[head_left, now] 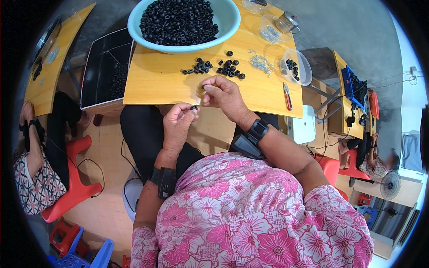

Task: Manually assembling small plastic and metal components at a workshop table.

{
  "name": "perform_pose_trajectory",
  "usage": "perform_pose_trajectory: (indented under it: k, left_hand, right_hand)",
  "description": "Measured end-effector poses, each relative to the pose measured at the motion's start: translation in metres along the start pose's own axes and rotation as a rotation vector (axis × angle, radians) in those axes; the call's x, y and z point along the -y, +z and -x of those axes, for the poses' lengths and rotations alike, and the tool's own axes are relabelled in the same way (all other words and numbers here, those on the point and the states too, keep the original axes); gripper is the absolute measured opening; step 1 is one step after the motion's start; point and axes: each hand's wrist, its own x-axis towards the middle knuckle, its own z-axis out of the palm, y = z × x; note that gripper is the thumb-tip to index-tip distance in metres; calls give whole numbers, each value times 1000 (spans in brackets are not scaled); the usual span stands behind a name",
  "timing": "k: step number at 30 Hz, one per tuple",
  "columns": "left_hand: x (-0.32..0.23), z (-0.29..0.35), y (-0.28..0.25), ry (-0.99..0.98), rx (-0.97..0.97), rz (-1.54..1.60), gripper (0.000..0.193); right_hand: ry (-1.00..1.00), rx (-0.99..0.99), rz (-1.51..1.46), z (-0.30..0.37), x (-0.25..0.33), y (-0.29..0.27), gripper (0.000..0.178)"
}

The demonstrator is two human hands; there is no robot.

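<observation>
Hands | left (178,123) pinches black ring (193,107); right (222,93) pinches another (203,86) | teal basin (229,24) behind

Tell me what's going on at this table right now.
A person sits at a wooden table. The left hand pinches a small black ring at its fingertips. The right hand rests at the table's near edge, fingers on another small black piece. Loose black rings lie just beyond, a big bowl is heaped with more, and small metal parts sit to the right.
</observation>
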Motion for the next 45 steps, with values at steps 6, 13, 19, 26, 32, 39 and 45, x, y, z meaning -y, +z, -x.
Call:
perform_pose_trajectory:
  k: [6,13,19,26,32,39,45]
  left_hand:
    - [5,1,-1,16,18,26,11]
    - [5,1,-2,-4,39,29,12]
    - [3,2,-2,-26,23,48,13]
    - [2,4,-1,-11,48,32,14]
    - [2,4,0,7,61,4,13]
    - [0,4,-1,-7,71,10,12]
    - [0,4,-1,-23,59,-1,12]
  right_hand:
    - [-44,56,45,12,-1,-11,9]
    - [-138,126,321,17,1,-10,9]
    - [-146,212,372,23,5,-1,9]
    - [-176,212,426,24,6,3,9]
    - [-151,225,474,22,4,3,10]
    - [-133,225,506,21,6,3,9]
    - [-227,221,649,20,6,3,8]
